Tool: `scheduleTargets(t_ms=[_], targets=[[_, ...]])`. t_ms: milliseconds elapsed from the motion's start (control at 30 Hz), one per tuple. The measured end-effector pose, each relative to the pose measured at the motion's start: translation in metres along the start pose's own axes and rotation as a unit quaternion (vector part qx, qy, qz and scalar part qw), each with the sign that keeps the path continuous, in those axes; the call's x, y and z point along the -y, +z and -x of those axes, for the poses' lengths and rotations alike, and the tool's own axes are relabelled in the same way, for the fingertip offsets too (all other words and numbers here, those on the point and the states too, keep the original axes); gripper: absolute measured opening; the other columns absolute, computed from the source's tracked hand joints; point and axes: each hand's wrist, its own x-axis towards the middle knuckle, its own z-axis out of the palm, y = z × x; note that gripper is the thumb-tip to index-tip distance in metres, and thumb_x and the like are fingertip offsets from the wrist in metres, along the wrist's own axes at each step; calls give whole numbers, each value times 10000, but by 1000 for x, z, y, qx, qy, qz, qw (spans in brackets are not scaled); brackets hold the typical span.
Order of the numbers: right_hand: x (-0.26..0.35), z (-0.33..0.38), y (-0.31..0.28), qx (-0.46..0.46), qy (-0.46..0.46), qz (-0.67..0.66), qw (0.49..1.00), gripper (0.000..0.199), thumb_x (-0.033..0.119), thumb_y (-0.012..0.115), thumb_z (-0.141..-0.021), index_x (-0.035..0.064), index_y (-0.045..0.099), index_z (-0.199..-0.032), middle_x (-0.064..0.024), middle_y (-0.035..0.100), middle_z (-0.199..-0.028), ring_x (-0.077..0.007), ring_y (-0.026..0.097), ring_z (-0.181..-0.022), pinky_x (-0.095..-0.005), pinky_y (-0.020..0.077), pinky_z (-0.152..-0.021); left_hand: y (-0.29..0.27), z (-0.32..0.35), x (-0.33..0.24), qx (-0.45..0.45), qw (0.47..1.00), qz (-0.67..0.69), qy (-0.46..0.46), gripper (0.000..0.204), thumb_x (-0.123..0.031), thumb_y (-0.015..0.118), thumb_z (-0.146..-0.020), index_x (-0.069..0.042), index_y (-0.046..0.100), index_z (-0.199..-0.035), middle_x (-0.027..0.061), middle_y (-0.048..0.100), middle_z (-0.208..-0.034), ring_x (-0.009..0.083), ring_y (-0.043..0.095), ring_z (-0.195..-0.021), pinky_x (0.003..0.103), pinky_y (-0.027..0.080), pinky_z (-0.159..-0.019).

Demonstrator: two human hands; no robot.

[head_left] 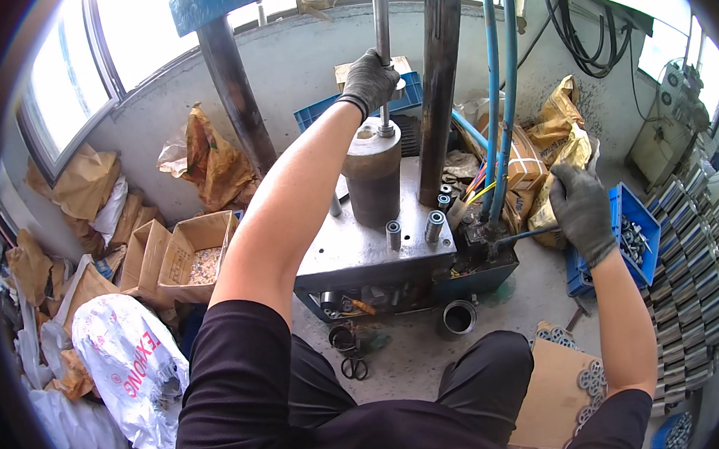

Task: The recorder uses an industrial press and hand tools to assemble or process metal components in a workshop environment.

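Observation:
My left hand (370, 81), in a dark grey glove, reaches up to a vertical steel rod (382, 25) between the press columns. Its fingers are closed round the rod, and a shiny metal piece shows beside them. Below, the rod's lower end meets the top of a thick steel cylinder (375, 178) standing on the press's metal table (341, 258). My right hand (581, 211), gloved too, is closed at the end of a dark lever (533, 234) that runs out from the valve block; its grip is partly hidden. Small metal sleeves (434, 226) stand upright near the table's front right corner.
A blue crate (638, 236) of metal parts stands beside my right hand, with stacked metal tubes (693, 286) farther right. Blue hoses (506, 92) hang by the right column. Cardboard boxes (193, 255) and a white sack (130, 370) lie left. Scissors (354, 368) and a black pot (459, 317) are on the floor.

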Motion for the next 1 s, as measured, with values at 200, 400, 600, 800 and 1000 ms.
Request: scheduleTargets(t_ms=[200,400,600,800,1000], targets=[[32,68,-46,101,-11,-11,995,296,95,639,-925,46,661,-1216,-207,680,-912,-422,685,-854,-527,546,-781,17,-7,16,-17,998,68,-5,301,-204,711,-904,-26,659,-1141,177,765,-982,304,781,-901,391,631,-855],[41,105,-70,292,18,-6,956,459,158,651,-891,60,650,-1339,-216,701,-1009,-401,712,-906,-515,566,-780,16,-3,-22,-9,1000,23,-11,270,-164,675,-924,-16,650,-1148,179,759,-967,298,785,-931,385,648,-848],[40,118,-77,386,6,10,922,382,145,649,-846,74,723,-1214,-195,724,-988,-403,723,-836,-503,578,-792,24,-8,-19,-12,998,61,-11,280,-153,688,-906,-1,649,-1138,182,764,-980,303,785,-933,387,654,-851],[35,182,-75,460,15,4,888,161,180,655,-828,80,757,-902,-191,732,-878,-393,719,-794,-502,569,-763,26,-12,-24,-9,997,71,-7,302,-150,711,-896,4,643,-1147,189,763,-986,293,787,-928,387,658,-841],[39,200,-70,442,26,9,897,190,249,664,-828,86,758,-805,-171,724,-775,-380,719,-773,-489,553,-766,28,-26,-17,-12,994,109,0,240,-53,666,-921,25,621,-1143,168,732,-988,261,791,-885,355,693,-752]])
